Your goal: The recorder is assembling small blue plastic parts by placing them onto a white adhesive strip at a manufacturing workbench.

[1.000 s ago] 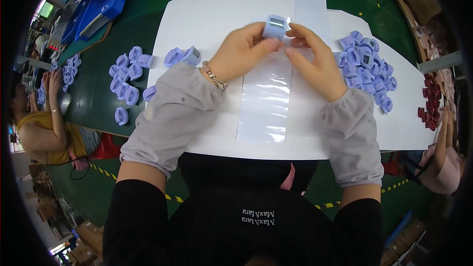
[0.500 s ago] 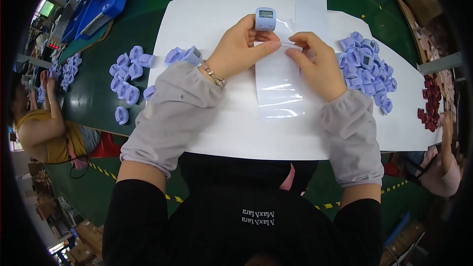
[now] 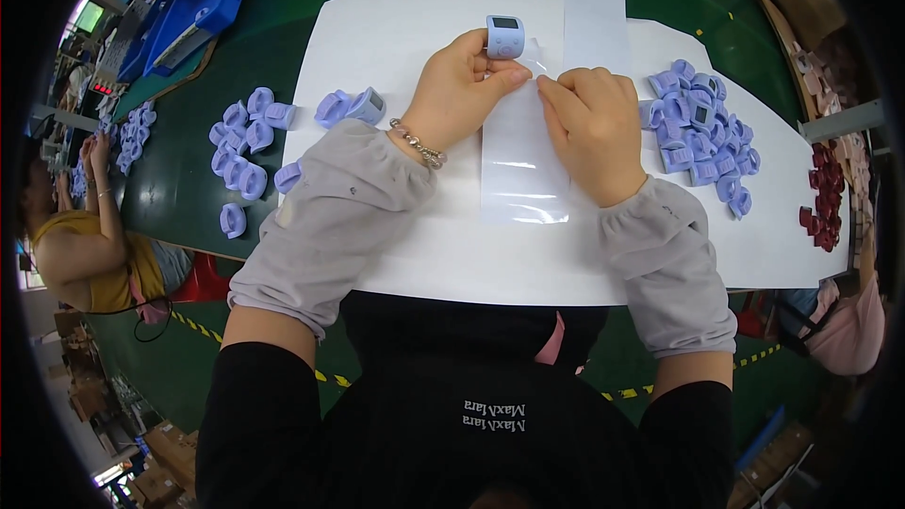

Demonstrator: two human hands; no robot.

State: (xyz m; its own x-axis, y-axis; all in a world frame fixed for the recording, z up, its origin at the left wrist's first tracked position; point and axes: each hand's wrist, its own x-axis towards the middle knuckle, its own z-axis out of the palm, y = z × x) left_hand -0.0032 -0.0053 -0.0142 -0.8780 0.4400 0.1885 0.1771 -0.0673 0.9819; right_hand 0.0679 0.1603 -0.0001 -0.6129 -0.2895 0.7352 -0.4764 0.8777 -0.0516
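A light-blue finger counter (image 3: 505, 45) with a small dark screen stands above the white sheet, its screen tilted up. My left hand (image 3: 462, 90) is closed on it, the fingers inside its ring-shaped band. The tip of my left thumb lies just below the counter, close to my right fingertips. A strip of clear plastic film (image 3: 523, 174) hangs over the sheet between my hands. My right hand (image 3: 599, 127) pinches the film's upper edge, its other fingers curled. Exactly where the film ends under the fingertips is hard to make out.
Several matching counters lie heaped at right (image 3: 702, 127), with more at left (image 3: 247, 137) and two near my left wrist (image 3: 351, 107). A white paper (image 3: 596, 24) lies at the back. Dark red pieces (image 3: 826, 193) sit far right. Co-workers sit at both sides; a blue tray (image 3: 203, 9) stands far left.
My right fingers have closed together, and that hand has turned and shifted slightly left. The film and the counter have moved a little left; the counter's screen looks darker.
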